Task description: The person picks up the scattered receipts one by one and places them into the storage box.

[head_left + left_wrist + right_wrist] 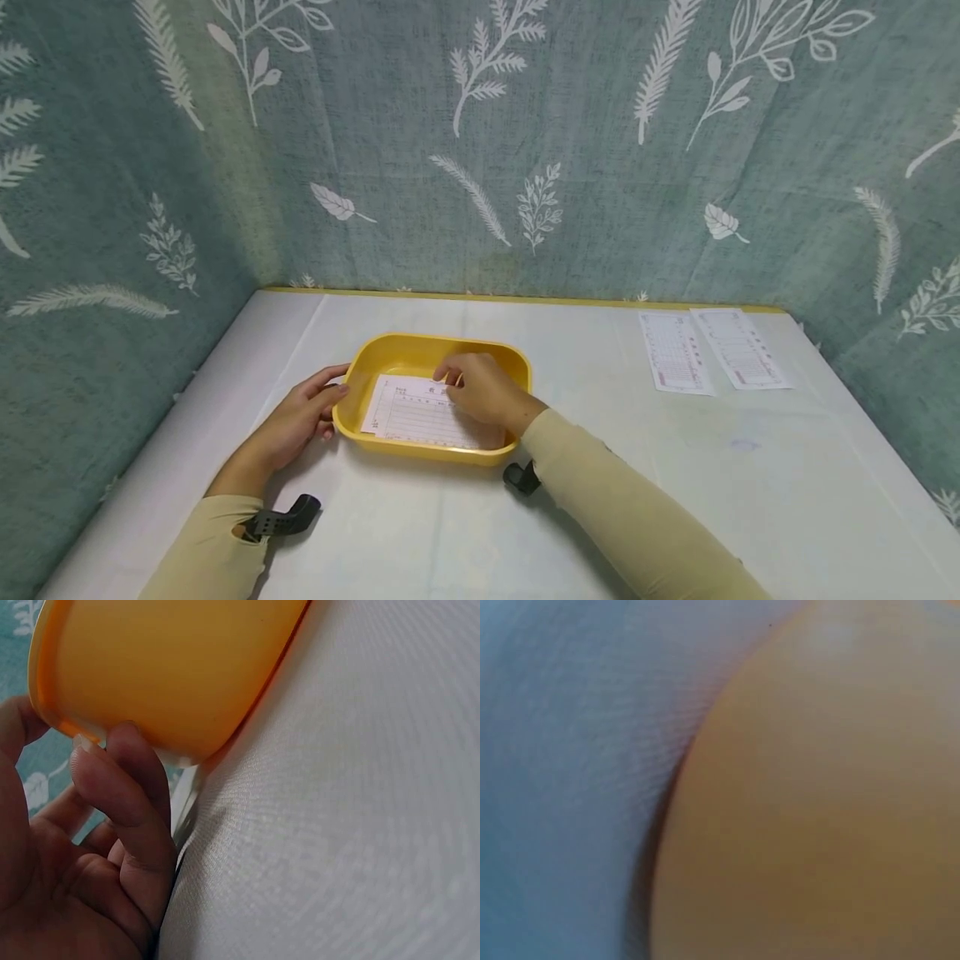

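2 hands counted, the left hand and the right hand, with 2 beige sleeves and 2 black wrist devices just behind them. 1 yellow tub between the hands; at least 2 overlapping printed slips inside, by the right fingertips, exact number hidden by overlap. 2 loose sheets well to the right of the right hand, on 1 white table.
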Demonstrator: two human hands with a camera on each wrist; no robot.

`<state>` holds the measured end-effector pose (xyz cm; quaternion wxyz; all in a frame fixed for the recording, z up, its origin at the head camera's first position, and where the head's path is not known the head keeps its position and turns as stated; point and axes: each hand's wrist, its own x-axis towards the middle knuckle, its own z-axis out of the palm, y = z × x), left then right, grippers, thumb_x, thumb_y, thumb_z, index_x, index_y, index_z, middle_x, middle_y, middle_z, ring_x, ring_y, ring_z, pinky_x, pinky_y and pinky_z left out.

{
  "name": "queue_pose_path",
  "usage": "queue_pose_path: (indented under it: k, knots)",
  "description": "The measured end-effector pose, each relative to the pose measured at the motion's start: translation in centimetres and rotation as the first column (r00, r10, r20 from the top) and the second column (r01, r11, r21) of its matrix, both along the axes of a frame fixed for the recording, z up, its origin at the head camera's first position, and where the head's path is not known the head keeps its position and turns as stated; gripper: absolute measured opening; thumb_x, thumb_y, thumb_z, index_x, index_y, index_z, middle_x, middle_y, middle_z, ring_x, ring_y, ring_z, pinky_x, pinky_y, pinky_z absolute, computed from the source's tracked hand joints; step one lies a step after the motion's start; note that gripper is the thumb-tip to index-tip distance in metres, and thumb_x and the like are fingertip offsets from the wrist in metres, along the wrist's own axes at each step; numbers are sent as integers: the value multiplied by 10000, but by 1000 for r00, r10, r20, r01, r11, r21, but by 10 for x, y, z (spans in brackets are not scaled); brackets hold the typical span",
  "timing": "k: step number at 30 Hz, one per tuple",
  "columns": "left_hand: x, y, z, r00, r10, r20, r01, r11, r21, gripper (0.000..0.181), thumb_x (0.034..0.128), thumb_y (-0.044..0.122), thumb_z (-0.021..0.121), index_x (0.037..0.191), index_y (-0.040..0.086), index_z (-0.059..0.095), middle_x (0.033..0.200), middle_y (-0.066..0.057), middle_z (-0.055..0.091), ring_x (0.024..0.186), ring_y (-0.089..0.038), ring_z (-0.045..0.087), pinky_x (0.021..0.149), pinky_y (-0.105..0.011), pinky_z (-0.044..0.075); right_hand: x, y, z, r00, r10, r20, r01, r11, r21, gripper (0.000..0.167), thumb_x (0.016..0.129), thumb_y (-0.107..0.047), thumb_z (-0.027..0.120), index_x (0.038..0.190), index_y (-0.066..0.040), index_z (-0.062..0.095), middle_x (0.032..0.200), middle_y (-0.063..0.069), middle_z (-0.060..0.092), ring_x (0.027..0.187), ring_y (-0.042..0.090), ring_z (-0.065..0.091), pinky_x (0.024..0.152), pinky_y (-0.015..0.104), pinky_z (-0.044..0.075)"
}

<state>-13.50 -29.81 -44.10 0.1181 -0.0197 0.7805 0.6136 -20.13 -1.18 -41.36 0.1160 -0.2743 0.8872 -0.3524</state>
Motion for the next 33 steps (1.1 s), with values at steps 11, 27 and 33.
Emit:
queue_pose_path:
  k: [11, 27, 33]
  knots:
    - [-1, 1, -1, 1000, 13, 8, -13, 1000, -4, 577, 1050, 328, 493, 1538, 81, 312, 1039, 27, 617, 674, -57, 544, 570, -193, 502, -2, 12, 24, 996, 34, -79, -31, 999, 35, 202, 961, -105, 638, 1155, -106, 696, 1010, -1, 677, 903, 147, 594, 820, 271, 531]
    - [-1, 0, 4, 1000, 6, 1, -6, 1000, -26, 569, 1054, 312, 479, 1535, 60, 307, 1129, -19, 595, 669, -58, 532, 565, -203, 498, 37, 69, 36, 924, -137, -356, 37, 961, -273, 65, 927, -105, 675, 967, -108, 726, 919, -10, 687, 836, 138, 607, 739, 329, 568]
    - [-1, 0, 3, 1000, 4, -3, -4, 1000, -17, 563, 1054, 312, 481, 1528, 57, 316, 1117, -13, 604, 673, -60, 541, 563, -202, 499, 47, 89, 27, 914, -178, -365, 65, 952, -300, 65, 911, -93, 700, 967, -78, 729, 897, -8, 685, 824, 120, 611, 715, 310, 567]
